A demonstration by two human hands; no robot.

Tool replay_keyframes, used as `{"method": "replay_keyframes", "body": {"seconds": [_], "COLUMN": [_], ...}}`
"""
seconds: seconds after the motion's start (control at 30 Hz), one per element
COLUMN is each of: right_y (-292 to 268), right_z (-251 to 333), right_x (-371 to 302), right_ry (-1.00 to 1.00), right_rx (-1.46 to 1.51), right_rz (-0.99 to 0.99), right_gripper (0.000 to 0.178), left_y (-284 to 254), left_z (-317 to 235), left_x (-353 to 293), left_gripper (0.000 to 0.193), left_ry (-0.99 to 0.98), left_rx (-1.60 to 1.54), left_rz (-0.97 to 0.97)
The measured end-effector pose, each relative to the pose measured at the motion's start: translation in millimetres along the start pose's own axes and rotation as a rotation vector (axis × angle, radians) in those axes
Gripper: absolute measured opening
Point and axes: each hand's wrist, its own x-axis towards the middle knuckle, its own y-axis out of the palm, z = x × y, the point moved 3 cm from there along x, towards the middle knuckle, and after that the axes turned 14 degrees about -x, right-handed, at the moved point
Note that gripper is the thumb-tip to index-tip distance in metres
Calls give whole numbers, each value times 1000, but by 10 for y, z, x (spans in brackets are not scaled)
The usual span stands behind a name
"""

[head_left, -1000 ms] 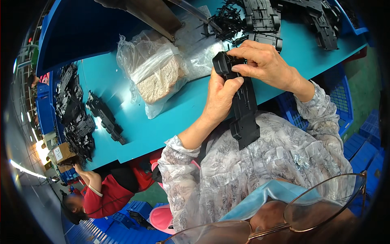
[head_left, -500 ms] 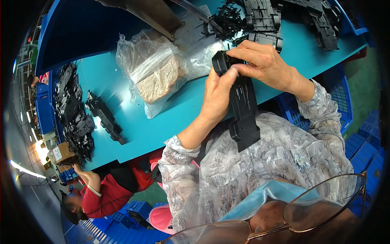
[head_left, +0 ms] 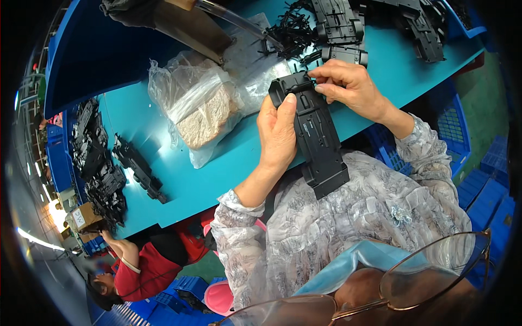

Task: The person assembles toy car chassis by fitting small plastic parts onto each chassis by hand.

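My left hand [head_left: 277,130] is closed on a long black moulded plastic part [head_left: 315,136], gripping it near its far end with the thumb on top. The part slants toward me, its near end close to my lap, with ridges and slots on the face I see. At its far right corner, my right hand [head_left: 348,89] has thumb and forefinger pinched together. Whatever lies between those fingertips is too small and dark to make out. Just beyond is a heap of small black plastic pieces [head_left: 296,30], beside larger black moulded parts [head_left: 340,24].
A clear plastic bag with a tan block [head_left: 206,117] lies on the teal table [head_left: 179,190]. More black parts [head_left: 98,157] are piled at the left, with one [head_left: 138,163] apart. A blue bin [head_left: 70,65] stands far left. A person in red [head_left: 149,271] works at lower left.
The black part has turned to show its broad face. My right hand has shifted from over its far end to the right corner, and my left thumb has moved on top.
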Motion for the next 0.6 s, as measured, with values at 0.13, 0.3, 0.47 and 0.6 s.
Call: {"method": "replay_keyframes", "body": {"seconds": [0.13,0.3,0.47,0.6], "right_y": [-24,-45,-37,-18], "right_z": [3,-18,-30,-36], "right_x": [63,132,125,116], "right_ry": [-29,48,57,61], "right_rx": [-82,0,-30,8], "right_rz": [47,151,165,180], "right_gripper": [19,20,21,22], "left_y": [-13,-14,-32,-49], "left_z": [10,12,19,23], "left_x": [9,5,10,20], "left_gripper": [23,21,21,22], "left_ry": [34,31,14,9], "left_rx": [52,70,70,66], "left_rz": [-9,-31,-26,-15]}}
